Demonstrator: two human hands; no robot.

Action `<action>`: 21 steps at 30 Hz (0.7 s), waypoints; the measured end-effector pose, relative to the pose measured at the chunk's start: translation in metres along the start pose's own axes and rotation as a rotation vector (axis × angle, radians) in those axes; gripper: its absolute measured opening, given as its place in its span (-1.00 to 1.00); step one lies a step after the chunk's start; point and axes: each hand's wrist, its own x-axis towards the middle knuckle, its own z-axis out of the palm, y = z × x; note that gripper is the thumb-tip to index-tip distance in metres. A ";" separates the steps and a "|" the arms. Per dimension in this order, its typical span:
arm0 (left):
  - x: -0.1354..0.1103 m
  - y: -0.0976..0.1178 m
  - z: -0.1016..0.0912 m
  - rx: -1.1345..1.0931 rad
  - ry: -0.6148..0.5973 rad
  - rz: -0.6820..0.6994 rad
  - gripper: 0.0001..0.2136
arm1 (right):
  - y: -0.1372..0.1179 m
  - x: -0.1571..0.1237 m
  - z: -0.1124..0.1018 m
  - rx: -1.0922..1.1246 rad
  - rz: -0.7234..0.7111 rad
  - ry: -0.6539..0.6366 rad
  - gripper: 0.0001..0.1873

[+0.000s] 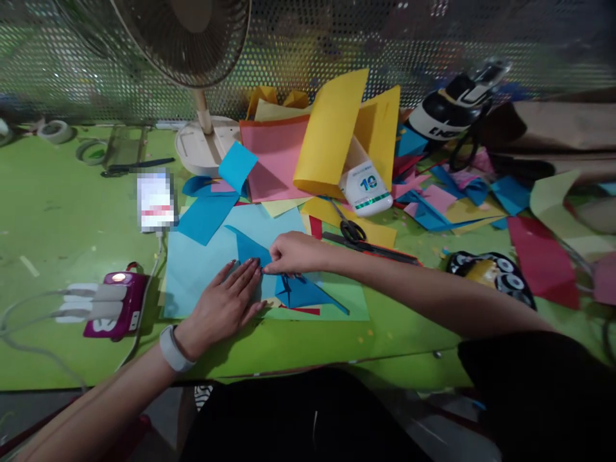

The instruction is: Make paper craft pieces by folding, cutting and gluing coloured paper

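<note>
My left hand (pixel 231 295) lies flat with fingers stretched out, its fingertips resting on a cut piece of blue paper (pixel 253 247). Close beside those fingertips, my right hand (pixel 296 251) is closed, with its curled fingers pressed down at the blue paper. Whatever the right fingers may hold is hidden. Another blue paper piece with slits and a pointed end (pixel 308 293) shows below the right hand. Under both hands is a stack of light blue sheets (pixel 192 276). A thin red strip (pixel 301 311) sticks out near its front edge.
Black-handled scissors (pixel 353 231) and a dark cutter (pixel 385 249) lie right of the stack. Behind are curled yellow paper (pixel 332 135), a white bottle (pixel 368 186) and a fan (pixel 197 141). A phone (pixel 154 200) and purple power adapter (pixel 122 305) with cables are left; paper scraps (pixel 447 205) right.
</note>
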 end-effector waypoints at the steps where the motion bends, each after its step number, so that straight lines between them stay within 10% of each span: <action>1: 0.000 0.000 0.000 -0.001 -0.004 0.000 -0.48 | -0.001 0.004 -0.001 0.023 0.002 -0.044 -0.63; 21: 0.002 0.002 -0.003 -0.022 0.020 -0.011 -0.50 | 0.013 0.009 -0.002 0.158 0.041 -0.101 -0.64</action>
